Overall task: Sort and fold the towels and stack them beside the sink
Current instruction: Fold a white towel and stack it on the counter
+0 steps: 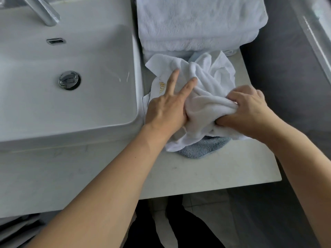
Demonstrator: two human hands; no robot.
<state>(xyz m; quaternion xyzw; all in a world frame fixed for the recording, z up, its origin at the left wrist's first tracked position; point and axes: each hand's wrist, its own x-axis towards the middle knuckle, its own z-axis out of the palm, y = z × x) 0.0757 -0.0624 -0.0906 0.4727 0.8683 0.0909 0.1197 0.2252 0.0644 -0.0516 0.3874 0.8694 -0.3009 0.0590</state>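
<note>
A crumpled white towel (206,77) with gold lettering lies on the counter (206,172) just right of the sink (71,97). My left hand (166,106) rests on its left part, two fingers stretched out straight; the others are hidden in the folds. My right hand (249,111) grips a bunched fold of the same towel at its right side. A blue towel (200,147) peeks out from under the white one at the front. Behind them sits a stack of folded white towels (198,24).
The white basin has a chrome drain (69,80) and a chrome tap (44,11) at the back left. The counter's right edge drops to a grey floor (279,72). Folded cloth (16,230) shows on a shelf below at the left.
</note>
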